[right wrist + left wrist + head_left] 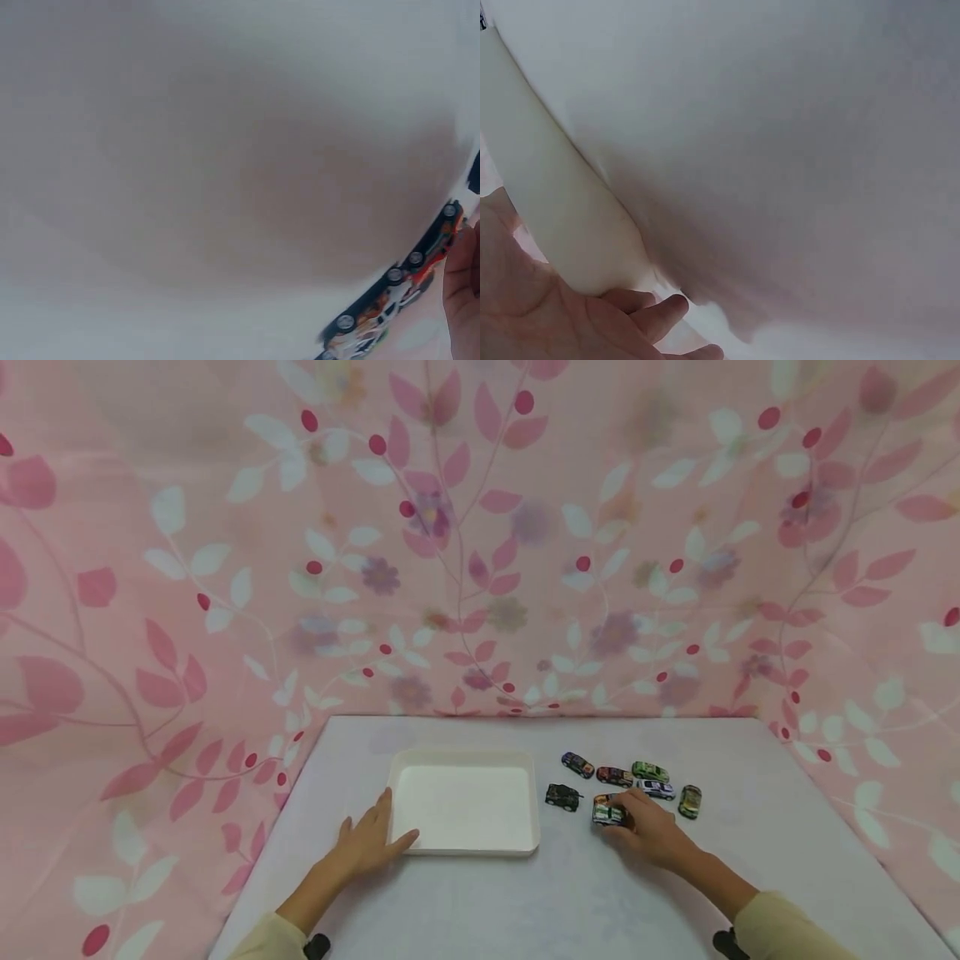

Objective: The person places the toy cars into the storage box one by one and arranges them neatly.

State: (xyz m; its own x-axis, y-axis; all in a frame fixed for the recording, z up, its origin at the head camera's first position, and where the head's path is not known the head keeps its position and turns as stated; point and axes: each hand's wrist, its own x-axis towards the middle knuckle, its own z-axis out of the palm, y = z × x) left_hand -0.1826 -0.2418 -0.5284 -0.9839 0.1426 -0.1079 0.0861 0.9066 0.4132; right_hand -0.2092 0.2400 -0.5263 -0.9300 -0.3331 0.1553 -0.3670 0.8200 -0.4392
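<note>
A white rectangular tray (463, 852) lies on the table at centre left. My left hand (367, 841) rests against its near left corner, fingers extended along the left side and thumb at the front edge. In the left wrist view, that hand's palm and fingers (656, 315) lie beside the pale tray wall (570, 195). Right of the tray, my right hand (648, 831) reaches over a white and green toy car (606, 813), its fingers at the car's right side. An orange toy car (602, 799) sits right behind that one. Whether the fingers pinch a car is hidden.
Around the right hand stand several more toy cars: a dark blue one (577, 765), a red one (615, 777), a green one (650, 771), a white one (656, 789) and a yellow-green one (690, 802). A dark toy tank (563, 797) stands near the tray. Floral cloth hangs behind the table.
</note>
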